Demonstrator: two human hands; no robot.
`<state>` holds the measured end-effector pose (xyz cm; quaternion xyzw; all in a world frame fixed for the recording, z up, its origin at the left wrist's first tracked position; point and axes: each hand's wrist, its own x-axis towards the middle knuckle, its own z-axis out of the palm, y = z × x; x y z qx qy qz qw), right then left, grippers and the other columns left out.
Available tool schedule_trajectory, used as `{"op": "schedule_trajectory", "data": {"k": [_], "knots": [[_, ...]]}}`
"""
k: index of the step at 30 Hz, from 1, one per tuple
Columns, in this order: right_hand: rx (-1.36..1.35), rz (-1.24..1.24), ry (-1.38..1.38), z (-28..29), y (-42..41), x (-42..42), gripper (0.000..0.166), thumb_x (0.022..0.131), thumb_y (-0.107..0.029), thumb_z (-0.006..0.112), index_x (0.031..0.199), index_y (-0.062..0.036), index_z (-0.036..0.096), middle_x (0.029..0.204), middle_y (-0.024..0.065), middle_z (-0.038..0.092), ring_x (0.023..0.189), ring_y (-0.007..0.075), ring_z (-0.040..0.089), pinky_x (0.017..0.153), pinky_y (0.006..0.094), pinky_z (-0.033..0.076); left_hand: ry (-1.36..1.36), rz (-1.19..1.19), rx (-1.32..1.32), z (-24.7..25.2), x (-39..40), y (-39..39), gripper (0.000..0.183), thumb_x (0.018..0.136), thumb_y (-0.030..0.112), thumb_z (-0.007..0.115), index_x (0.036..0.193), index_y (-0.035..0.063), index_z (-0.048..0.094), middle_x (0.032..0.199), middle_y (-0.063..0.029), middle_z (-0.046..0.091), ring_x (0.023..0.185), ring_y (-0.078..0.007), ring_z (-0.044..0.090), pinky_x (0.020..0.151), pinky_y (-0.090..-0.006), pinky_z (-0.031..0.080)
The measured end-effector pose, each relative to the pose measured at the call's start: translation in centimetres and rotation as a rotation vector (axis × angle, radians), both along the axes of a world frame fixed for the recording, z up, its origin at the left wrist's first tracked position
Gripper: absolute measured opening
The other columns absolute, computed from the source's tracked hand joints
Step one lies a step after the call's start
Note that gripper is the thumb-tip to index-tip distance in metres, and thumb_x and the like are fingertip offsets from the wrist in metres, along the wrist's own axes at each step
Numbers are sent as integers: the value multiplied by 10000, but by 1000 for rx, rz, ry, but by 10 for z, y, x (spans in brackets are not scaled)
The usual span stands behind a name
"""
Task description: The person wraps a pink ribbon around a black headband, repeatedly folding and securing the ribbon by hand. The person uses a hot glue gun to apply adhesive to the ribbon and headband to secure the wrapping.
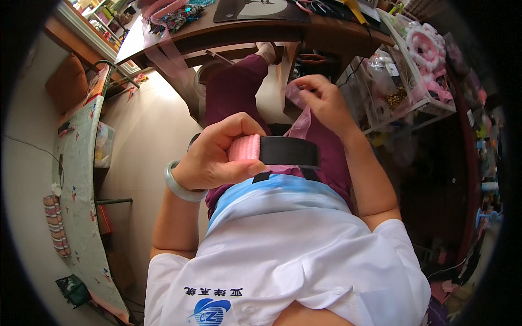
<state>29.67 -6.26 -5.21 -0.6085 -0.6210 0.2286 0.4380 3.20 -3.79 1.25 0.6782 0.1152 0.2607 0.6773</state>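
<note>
My left hand [224, 150], with a pale bangle [179, 183] at its wrist, grips a wide, curved black band [289, 151] above my lap. Part of the band under my fingers is covered in ribbed pink material [245, 147]. The band's far left portion is mostly hidden behind my hand. Pinched in the fingers of my right hand [324, 100] is a sheer pink ribbon [302, 122]. It hangs down behind the band, where its lower course is partly hidden. More pink material shows just below the band.
Ahead stands a wooden desk [261, 29] holding a dark mat, pliers and pink trim [163, 8]; sheer ribbon drapes over its edge. A white rack [412, 106] with craft supplies is at right. On the left is a cloth-covered table [79, 171].
</note>
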Motion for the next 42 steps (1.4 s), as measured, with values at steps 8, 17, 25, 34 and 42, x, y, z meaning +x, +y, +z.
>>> {"op": "schedule_trajectory", "data": {"k": [8,17,25,34,42], "knots": [[-498,956,967,22,-24,-54,473,832,-168,680,1223,19,491,1011,80,626,905,109,592,812,215,467,24,-89,411,-1,-9,7,342,740,117,731,993,4,530,844,-22,549,739,-82,503,663,-230,435],[3,535,2,62,-18,-44,70,794,-71,673,826,-14,648,704,41,613,660,152,582,563,275,443,41,-142,-196,-19,0,-9,645,840,172,682,1294,38,244,894,-63,532,725,-82,500,628,-222,440],[292,238,-533,81,-58,-63,62,745,-58,666,745,-26,613,617,86,552,528,258,545,489,324,428,163,48,47,-33,8,-12,310,892,171,606,1142,14,514,853,-41,588,772,-83,532,676,-234,459],[219,89,-167,32,-67,-70,49,796,-87,623,767,-48,618,686,115,602,588,291,579,502,349,448,105,247,14,-42,18,-13,274,869,96,621,1101,-4,515,917,-31,563,802,-78,525,716,-213,455],[107,100,-78,18,-70,-68,47,810,-81,618,848,-53,622,739,139,606,623,313,586,520,341,460,-26,200,-374,-45,28,-25,278,882,110,612,1078,6,444,940,-55,553,814,-79,549,722,-222,484]]}}
